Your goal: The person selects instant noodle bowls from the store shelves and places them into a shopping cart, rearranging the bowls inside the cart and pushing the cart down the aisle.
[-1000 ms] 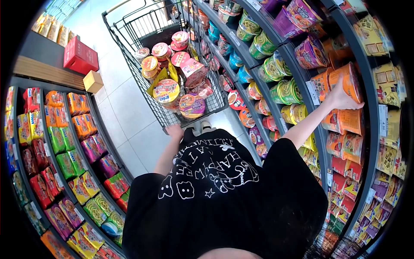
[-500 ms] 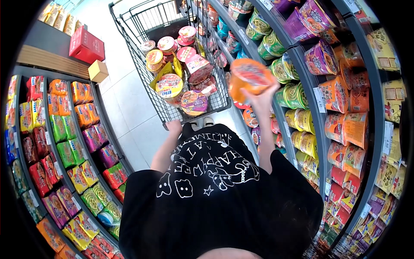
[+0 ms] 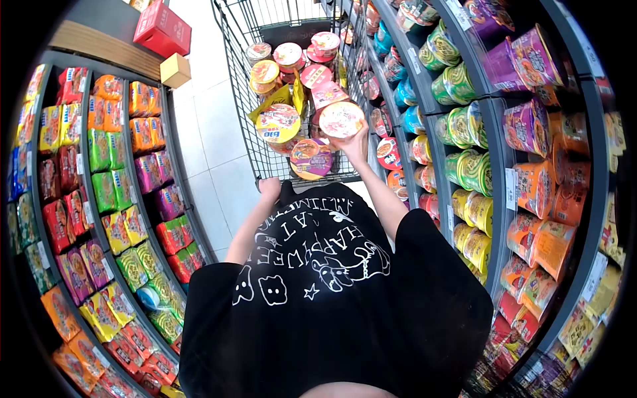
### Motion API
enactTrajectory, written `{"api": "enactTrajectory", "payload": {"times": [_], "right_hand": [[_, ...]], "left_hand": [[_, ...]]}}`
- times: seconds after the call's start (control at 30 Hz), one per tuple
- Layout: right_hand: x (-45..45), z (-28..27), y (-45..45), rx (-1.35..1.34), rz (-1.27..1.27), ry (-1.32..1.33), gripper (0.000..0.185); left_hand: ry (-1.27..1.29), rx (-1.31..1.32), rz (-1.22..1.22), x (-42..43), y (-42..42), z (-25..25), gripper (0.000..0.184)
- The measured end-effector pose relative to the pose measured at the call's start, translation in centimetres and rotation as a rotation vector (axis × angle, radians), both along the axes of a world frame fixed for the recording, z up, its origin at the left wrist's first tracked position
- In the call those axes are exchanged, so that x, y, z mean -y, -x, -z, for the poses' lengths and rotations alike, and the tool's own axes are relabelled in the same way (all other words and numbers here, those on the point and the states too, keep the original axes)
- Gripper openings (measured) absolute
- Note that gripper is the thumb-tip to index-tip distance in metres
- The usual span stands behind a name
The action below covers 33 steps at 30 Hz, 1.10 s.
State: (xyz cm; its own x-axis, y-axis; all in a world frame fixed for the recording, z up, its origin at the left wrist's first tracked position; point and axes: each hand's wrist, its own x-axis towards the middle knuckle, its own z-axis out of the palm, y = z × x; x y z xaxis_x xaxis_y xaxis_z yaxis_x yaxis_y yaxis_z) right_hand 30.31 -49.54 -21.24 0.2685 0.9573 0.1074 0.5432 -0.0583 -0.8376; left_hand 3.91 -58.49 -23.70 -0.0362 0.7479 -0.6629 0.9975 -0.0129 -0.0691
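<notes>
My right hand [image 3: 353, 144] grips an instant noodle tub [image 3: 342, 120] with a pale, red-printed lid, over the right part of the cart's load. Beside that tub are a purple noodle tub [image 3: 310, 158] and a yellow one [image 3: 278, 123]. My left hand [image 3: 269, 188] is closed on the near left end of the black wire shopping cart [image 3: 237, 85]. Pink-lidded tubs [image 3: 288, 54], an orange-lidded tub [image 3: 264, 71] and a yellow packet [image 3: 273, 99] fill the basket farther back.
Shelves of noodle tubs [image 3: 467, 126] run close along the right side. Bagged noodles [image 3: 104, 147] fill the left shelves. A red box [image 3: 162, 28] and a small yellow box [image 3: 174, 71] stand at the upper left. Pale floor tiles [image 3: 213, 132] show left of the cart.
My right hand has brought the noodle tub from beside the right shelf leftward into the cart area. My left hand stays on the cart. The view has shifted slightly.
</notes>
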Motion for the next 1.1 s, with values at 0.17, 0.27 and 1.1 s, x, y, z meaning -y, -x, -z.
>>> {"api": "enactTrajectory", "payload": {"times": [0.17, 0.27, 1.1], "right_hand": [[1.8, 1.8, 1.1, 0.099, 0.080, 0.199, 0.074], [2.2, 3.9, 1.2, 0.089, 0.097, 0.294, 0.062], [2.7, -8.7, -18.1, -0.886, 0.785, -0.033, 0.041]], "left_hand": [[-0.012, 0.029, 0.022, 1.0, 1.1, 1.0, 0.025], [-0.069, 0.104, 0.029, 1.1, 1.7, 1.3, 0.024], [0.222, 0.076, -0.140, -2.0, -0.1, -0.1, 0.041]]}}
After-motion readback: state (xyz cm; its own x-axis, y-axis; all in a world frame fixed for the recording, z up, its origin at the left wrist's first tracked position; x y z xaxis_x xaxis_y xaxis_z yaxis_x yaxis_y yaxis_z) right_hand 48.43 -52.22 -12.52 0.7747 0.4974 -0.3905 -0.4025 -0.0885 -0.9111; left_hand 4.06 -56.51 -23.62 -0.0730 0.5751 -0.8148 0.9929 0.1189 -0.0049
